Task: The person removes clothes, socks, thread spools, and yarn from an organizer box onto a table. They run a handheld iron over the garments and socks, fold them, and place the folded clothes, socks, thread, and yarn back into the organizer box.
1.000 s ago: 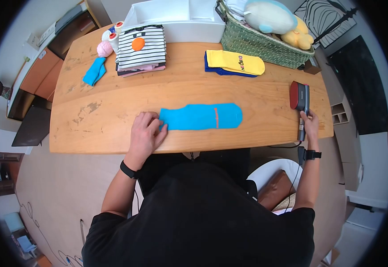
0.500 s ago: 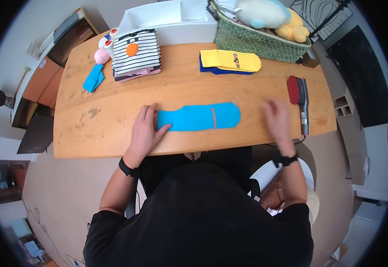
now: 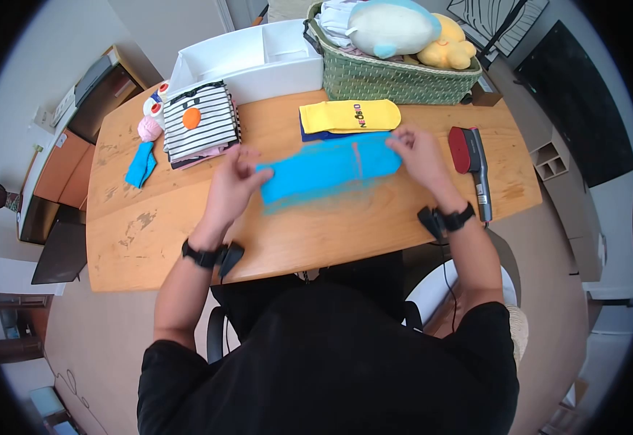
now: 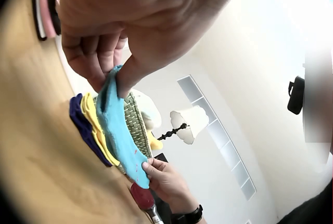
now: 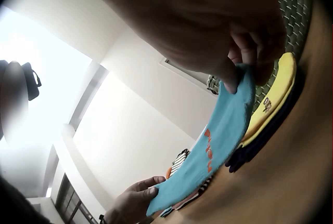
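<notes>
A bright blue sock (image 3: 316,170) with red lettering, somewhat blurred, is stretched between the two hands, lifted above the wooden table (image 3: 186,232). My left hand (image 3: 231,185) pinches its cuff end between thumb and fingers. At the toe end, my right hand (image 3: 425,161) grips the other edge. The fabric sags along its lower side, and the right wrist view shows the red lettering (image 5: 209,151) on its face. Just behind lie a yellow sock (image 3: 345,117) with printed letters and a dark blue sock (image 3: 312,136) beneath it.
On the right lies a handheld garment steamer (image 3: 478,170) with a red head. A folded clothes stack (image 3: 202,130), another blue sock (image 3: 141,167) and a pink yarn ball (image 3: 149,128) are at the left. Behind stand a white bin (image 3: 258,81) and a green basket (image 3: 389,81) holding plush toys.
The right hand has let go of the steamer and moved left to the sock's toe end. Both hands have raised the sock off the table and shifted it away from the body.
</notes>
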A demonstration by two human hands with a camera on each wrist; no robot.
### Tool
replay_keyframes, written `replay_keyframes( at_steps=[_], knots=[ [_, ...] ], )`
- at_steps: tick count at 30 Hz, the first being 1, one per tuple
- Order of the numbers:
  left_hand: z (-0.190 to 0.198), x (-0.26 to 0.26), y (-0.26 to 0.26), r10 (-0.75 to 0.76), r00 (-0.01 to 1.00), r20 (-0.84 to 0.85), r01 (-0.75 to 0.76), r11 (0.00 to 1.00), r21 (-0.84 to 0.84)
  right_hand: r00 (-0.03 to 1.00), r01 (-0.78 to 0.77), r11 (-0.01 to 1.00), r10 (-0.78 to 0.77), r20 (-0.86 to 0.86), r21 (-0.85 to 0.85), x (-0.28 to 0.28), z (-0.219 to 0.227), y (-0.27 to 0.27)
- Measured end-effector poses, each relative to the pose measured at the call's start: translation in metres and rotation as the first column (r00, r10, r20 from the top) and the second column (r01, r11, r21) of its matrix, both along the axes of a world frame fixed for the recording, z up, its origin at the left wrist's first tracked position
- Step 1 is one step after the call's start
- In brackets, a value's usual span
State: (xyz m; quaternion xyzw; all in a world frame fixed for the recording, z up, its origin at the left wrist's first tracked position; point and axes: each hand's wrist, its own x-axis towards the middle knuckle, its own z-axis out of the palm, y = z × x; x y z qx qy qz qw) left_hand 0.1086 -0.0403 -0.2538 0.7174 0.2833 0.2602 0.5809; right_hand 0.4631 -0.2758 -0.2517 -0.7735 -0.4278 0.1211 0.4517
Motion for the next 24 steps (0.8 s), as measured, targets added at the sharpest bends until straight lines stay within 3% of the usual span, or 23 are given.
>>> replay_keyframes(
  at_steps=[3, 5, 6, 8, 10, 11, 12, 14, 15, 16, 17, 19, 20, 21, 23, 24],
  knots=[
    [0.02, 0.07, 0.031, 0.063, 0.992, -0.107, -0.031, 0.96, 0.277, 0.992, 0.083, 0.996, -0.078, 0.101, -0.046, 0.056, 0.011, 0.032],
    [0.024, 0.114, 0.037, 0.194, 0.974, -0.117, -0.105, 0.845, 0.525, 0.974, 0.144, 0.986, -0.127, 0.187, -0.083, 0.072, 0.016, 0.051],
    [0.016, 0.133, 0.046, 0.198, 0.974, -0.114, -0.11, 0.845, 0.524, 0.947, 0.206, 0.971, -0.168, 0.274, -0.118, 0.079, 0.019, 0.059],
    [-0.007, 0.162, 0.06, 0.228, 0.964, -0.133, -0.067, 0.699, 0.712, 0.928, 0.214, 0.97, -0.166, 0.333, -0.115, 0.099, -0.003, 0.078],
    [-0.018, 0.173, 0.048, 0.293, 0.934, -0.204, -0.059, 0.691, 0.72, 0.884, 0.241, 0.96, -0.157, 0.44, -0.141, 0.107, -0.018, 0.076],
    [-0.026, 0.166, 0.045, 0.294, 0.95, -0.109, -0.07, 0.538, 0.84, 0.864, 0.238, 0.958, -0.132, 0.486, -0.163, 0.105, -0.023, 0.077],
    [-0.029, 0.151, 0.045, 0.289, 0.957, -0.026, -0.083, 0.358, 0.93, 0.86, 0.265, 0.949, -0.151, 0.488, -0.172, 0.1, -0.022, 0.071],
    [-0.003, 0.107, 0.017, 0.203, 0.978, 0.054, -0.122, 0.338, 0.933, 0.847, 0.244, 0.959, -0.14, 0.513, -0.142, 0.071, -0.005, 0.052],
    [0.009, 0.069, 0.008, 0.184, 0.982, -0.048, -0.027, 0.386, 0.922, 0.821, 0.138, 0.99, -0.114, 0.56, -0.002, 0.05, -0.001, 0.033],
    [0.016, 0.038, -0.001, 0.151, 0.978, -0.144, 0.065, 0.438, 0.896, 0.877, 0.114, 0.993, -0.114, 0.468, 0.028, 0.021, 0.007, 0.014],
    [0.014, 0.008, -0.001, 0.183, 0.971, -0.154, 0.063, 0.428, 0.902, 0.88, 0.106, 0.994, -0.104, 0.464, 0.021, -0.003, 0.009, -0.004],
    [0.003, -0.063, 0.015, 0.277, 0.905, -0.322, 0.07, 0.65, 0.757, 0.92, 0.094, 0.993, -0.06, 0.388, -0.069, -0.049, 0.003, -0.038],
    [-0.008, -0.09, 0.038, 0.408, 0.86, -0.306, -0.012, 0.616, 0.788, 0.95, 0.076, 0.986, -0.027, 0.311, -0.149, -0.07, 0.0, -0.052],
    [-0.022, -0.118, 0.068, 0.527, 0.801, -0.282, -0.09, 0.572, 0.815, 0.969, 0.052, 0.991, -0.02, 0.247, -0.124, -0.088, -0.014, -0.063],
    [-0.036, -0.165, 0.134, 0.674, 0.721, -0.158, -0.092, 0.319, 0.943, 0.983, 0.025, 0.995, -0.007, 0.183, -0.101, -0.119, -0.038, -0.067],
    [-0.044, -0.184, 0.168, 0.711, 0.684, -0.162, -0.08, 0.293, 0.953, 0.985, -0.008, 0.997, 0.021, 0.171, -0.077, -0.136, -0.044, -0.064]
  ],
)
